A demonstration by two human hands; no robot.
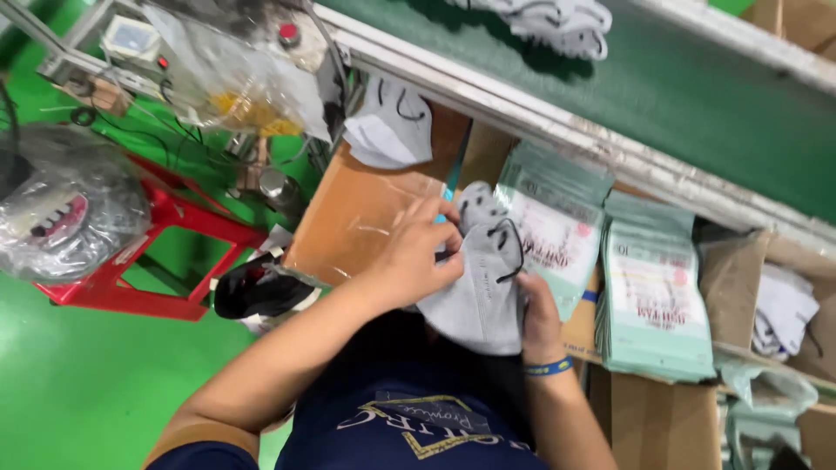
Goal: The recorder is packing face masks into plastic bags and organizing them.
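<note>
The person's left hand [416, 252] and right hand [538, 318] meet over a stack of grey face masks [477, 292], soft folded pieces of cloth-like material with thin black ear loops curling off their edges. The left hand rests on the upper left side of the stack, its fingers curled and pinching at the edge of the top mask. The right hand grips the stack from the lower right, fingers wrapped under it and thumb on top; a blue wristband [549, 367] circles that wrist. The stack is held in the air just above the lap, in front of a flat brown cardboard surface [357, 213] with strips of glossy clear tape.

Just behind the masks lies a pale green and white printed pouch [553, 231], flat and rectangular. Beside it, to the right, stands a thick, neat pile of the same pouches [655, 300] on cardboard. Another loose heap of grey masks [389, 130] sits at the far edge of the cardboard, near the pale metal rail of a dark green conveyor belt [679, 87]. More masks [557, 22] lie on the belt itself. At left, a red metal frame [165, 261] stands on the glossy green floor [78, 383], with crinkled clear plastic bags about it.
</note>
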